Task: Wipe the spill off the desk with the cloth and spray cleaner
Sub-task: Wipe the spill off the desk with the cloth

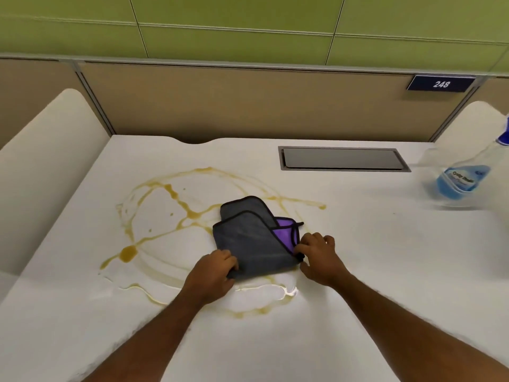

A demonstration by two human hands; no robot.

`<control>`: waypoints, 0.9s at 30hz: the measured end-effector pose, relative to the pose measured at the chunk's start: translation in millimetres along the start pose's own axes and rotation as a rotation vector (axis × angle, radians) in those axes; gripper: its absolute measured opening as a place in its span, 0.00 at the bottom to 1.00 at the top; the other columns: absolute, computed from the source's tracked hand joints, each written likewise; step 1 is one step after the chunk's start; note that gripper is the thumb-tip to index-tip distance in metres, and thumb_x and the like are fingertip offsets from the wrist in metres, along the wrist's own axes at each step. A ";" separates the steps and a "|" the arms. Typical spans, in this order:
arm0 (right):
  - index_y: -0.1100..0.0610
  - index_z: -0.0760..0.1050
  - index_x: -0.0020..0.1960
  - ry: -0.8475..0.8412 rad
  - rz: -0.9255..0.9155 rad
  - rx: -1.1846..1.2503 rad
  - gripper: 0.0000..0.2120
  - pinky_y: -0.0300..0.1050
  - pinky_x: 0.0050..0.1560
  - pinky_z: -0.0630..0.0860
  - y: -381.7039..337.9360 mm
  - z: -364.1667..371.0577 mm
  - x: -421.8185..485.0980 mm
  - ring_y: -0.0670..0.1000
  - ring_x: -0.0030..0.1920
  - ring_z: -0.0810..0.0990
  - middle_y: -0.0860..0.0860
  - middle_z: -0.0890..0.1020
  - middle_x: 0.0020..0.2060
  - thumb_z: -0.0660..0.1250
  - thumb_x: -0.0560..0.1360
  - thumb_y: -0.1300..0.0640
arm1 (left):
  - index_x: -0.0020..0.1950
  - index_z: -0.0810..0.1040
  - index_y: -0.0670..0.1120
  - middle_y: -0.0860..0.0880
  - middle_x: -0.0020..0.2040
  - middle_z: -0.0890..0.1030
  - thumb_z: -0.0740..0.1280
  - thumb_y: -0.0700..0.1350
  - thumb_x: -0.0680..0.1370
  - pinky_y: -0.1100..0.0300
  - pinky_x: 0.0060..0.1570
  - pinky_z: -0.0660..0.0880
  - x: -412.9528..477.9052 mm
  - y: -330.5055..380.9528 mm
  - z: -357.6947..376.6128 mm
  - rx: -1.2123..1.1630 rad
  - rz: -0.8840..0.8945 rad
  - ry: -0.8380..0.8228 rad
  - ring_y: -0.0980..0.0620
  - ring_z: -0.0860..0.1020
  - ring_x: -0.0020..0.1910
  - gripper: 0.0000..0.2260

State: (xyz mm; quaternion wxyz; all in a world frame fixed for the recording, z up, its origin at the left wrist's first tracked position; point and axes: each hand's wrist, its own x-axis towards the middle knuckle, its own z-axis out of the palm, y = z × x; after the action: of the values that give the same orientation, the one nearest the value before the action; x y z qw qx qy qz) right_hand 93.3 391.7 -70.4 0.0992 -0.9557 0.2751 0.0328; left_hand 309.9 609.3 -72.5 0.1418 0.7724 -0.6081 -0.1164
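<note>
Wiping stage: left hand [213, 271] and right hand [316, 255] each pinch a near corner of the folded cloth [248, 238] lying on the desk [358, 257] amid the spill [165, 216]; next, presumably, sweeping it across the streaks.

The blue plate [441, 83] on the partition [248, 100] reads "248".

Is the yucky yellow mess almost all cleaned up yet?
Not yet. The cloth is folded and lying on the spill, with the left hand and right hand gripping its near corners. Yellow streaks and wet patches cover much of the desk, so nearly all the wiping is left. The spray bottle stands to the right, untouched.
</note>
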 end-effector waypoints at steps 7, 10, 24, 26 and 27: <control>0.52 0.74 0.61 0.110 -0.047 0.213 0.20 0.51 0.64 0.63 -25.7 -1.8 30.9 0.56 0.60 0.72 0.52 0.74 0.59 0.65 0.72 0.45 | 0.51 0.80 0.49 0.53 0.49 0.80 0.69 0.57 0.72 0.63 0.44 0.72 -18.8 0.0 6.3 -0.035 -0.046 0.031 0.53 0.78 0.46 0.14; 0.47 0.63 0.73 0.012 -0.061 0.242 0.32 0.60 0.72 0.58 -58.2 3.7 65.7 0.59 0.72 0.63 0.54 0.65 0.72 0.61 0.73 0.34 | 0.51 0.80 0.51 0.54 0.49 0.79 0.67 0.59 0.73 0.66 0.44 0.71 -25.3 -1.7 4.2 -0.026 -0.107 0.083 0.55 0.77 0.46 0.14; 0.34 0.50 0.76 -0.093 -0.169 -0.039 0.36 0.75 0.68 0.34 -43.4 55.6 42.6 0.55 0.78 0.35 0.46 0.42 0.79 0.43 0.71 0.24 | 0.65 0.76 0.51 0.49 0.67 0.75 0.41 0.74 0.72 0.47 0.62 0.68 -66.2 -11.8 2.7 0.159 -0.473 0.103 0.48 0.73 0.68 0.40; 0.34 0.49 0.76 -0.093 -0.073 -0.032 0.36 0.77 0.68 0.39 -31.5 51.6 51.4 0.56 0.78 0.36 0.47 0.42 0.80 0.44 0.71 0.23 | 0.68 0.73 0.52 0.50 0.71 0.72 0.40 0.75 0.71 0.46 0.65 0.65 -64.1 -11.6 8.0 0.163 -0.489 0.060 0.49 0.69 0.72 0.41; 0.34 0.47 0.76 -0.094 -0.015 -0.021 0.37 0.78 0.68 0.40 -31.0 50.3 58.6 0.57 0.78 0.36 0.49 0.41 0.80 0.46 0.70 0.23 | 0.71 0.71 0.52 0.49 0.74 0.69 0.38 0.75 0.70 0.46 0.67 0.63 -61.7 -13.3 10.9 0.162 -0.497 0.042 0.49 0.65 0.74 0.43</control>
State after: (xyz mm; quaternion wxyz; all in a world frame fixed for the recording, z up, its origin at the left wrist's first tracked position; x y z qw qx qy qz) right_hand 159.0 397.5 -121.1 0.1023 -0.9561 0.2628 0.0797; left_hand 303.7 671.4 -87.1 0.0589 0.9092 -0.4039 -0.0825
